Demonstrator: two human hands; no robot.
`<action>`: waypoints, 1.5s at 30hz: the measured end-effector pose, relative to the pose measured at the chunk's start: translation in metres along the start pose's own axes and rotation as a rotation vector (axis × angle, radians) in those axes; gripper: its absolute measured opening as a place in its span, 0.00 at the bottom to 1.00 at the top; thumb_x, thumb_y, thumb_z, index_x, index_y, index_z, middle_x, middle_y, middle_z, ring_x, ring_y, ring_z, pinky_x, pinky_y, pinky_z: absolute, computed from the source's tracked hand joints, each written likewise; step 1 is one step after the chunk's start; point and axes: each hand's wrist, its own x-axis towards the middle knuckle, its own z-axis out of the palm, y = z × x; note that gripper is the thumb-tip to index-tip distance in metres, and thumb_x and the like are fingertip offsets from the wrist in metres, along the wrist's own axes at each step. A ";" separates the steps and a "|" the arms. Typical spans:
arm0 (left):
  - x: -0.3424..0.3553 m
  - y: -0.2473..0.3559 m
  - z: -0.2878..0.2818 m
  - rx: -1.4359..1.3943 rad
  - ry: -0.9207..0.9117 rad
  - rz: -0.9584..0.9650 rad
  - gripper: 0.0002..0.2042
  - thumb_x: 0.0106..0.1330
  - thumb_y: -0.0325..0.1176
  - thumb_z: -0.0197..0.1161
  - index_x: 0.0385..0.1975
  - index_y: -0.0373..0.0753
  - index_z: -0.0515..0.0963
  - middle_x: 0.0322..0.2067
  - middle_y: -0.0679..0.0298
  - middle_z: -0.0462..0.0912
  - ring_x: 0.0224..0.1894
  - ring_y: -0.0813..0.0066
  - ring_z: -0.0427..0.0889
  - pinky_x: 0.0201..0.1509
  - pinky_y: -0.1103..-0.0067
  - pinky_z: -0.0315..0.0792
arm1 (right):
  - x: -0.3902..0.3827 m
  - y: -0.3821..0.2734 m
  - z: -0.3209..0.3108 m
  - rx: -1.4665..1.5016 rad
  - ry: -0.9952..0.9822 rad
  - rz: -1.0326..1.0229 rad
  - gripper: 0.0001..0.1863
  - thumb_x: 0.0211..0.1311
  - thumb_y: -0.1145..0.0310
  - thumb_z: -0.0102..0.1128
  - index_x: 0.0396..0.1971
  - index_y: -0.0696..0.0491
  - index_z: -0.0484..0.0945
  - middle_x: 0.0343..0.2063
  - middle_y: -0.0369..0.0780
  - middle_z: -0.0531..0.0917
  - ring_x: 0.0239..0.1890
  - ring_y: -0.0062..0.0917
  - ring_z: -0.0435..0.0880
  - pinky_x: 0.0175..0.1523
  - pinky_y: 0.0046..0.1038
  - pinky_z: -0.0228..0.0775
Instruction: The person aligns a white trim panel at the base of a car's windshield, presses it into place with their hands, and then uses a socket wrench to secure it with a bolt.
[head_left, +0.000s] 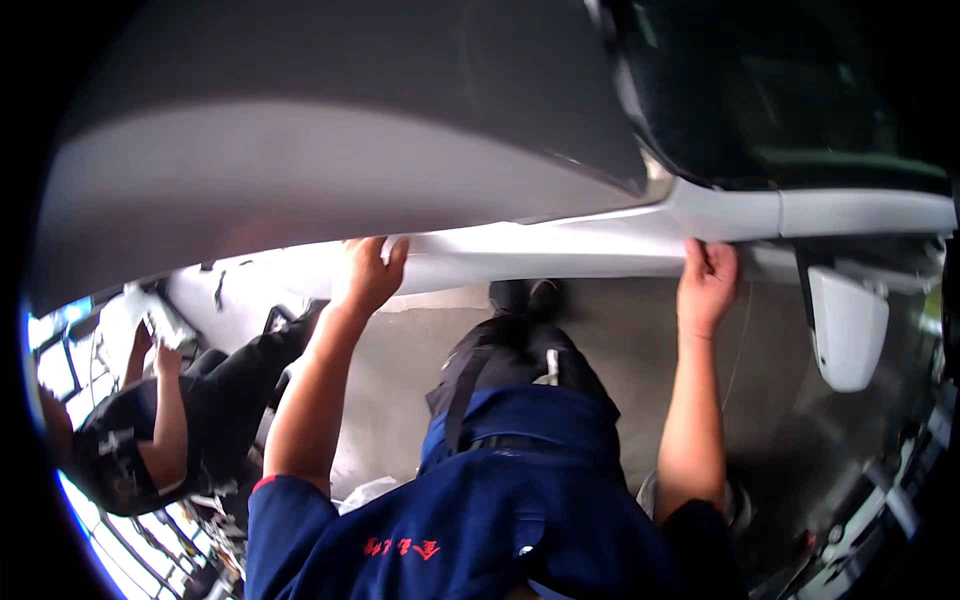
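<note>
A long white body panel (540,245) of a car runs across the view beneath a dark grey curved panel (350,80). My left hand (370,270) grips the white panel at its left part, fingertips partly hidden along the edge. Farther right, my right hand (708,275) has its fingers curled on the same white panel, near the base of the windshield (770,100). A white side mirror (845,330) hangs just right of that hand.
A co-worker in dark clothes (200,420) is at my lower left, hands raised near cluttered equipment (140,315). My legs and shoes stand on a grey floor (390,400) below the panel. Metal items (890,480) lie along the lower right edge.
</note>
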 end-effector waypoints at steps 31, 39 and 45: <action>0.039 -0.013 -0.012 -0.079 -0.375 0.449 0.40 0.52 0.34 0.81 0.67 0.43 0.69 0.61 0.45 0.65 0.65 0.42 0.71 0.66 0.53 0.75 | -0.010 -0.086 0.076 -0.065 0.139 0.270 0.74 0.65 0.24 0.58 0.77 0.75 0.29 0.78 0.72 0.33 0.83 0.60 0.27 0.84 0.57 0.26; 0.049 0.002 -0.024 0.050 -0.601 0.427 0.50 0.56 0.37 0.79 0.81 0.59 0.60 0.64 0.45 0.61 0.66 0.47 0.70 0.70 0.58 0.74 | -0.005 -0.085 0.079 -0.076 0.184 0.250 0.75 0.64 0.22 0.55 0.76 0.75 0.28 0.77 0.74 0.32 0.83 0.63 0.26 0.84 0.55 0.27; 0.052 0.014 -0.030 0.036 -0.689 0.357 0.49 0.58 0.41 0.78 0.82 0.54 0.59 0.69 0.43 0.60 0.71 0.43 0.68 0.74 0.57 0.69 | -0.002 -0.084 0.083 -0.049 0.212 0.224 0.75 0.63 0.22 0.56 0.76 0.74 0.27 0.76 0.75 0.31 0.82 0.64 0.26 0.84 0.54 0.28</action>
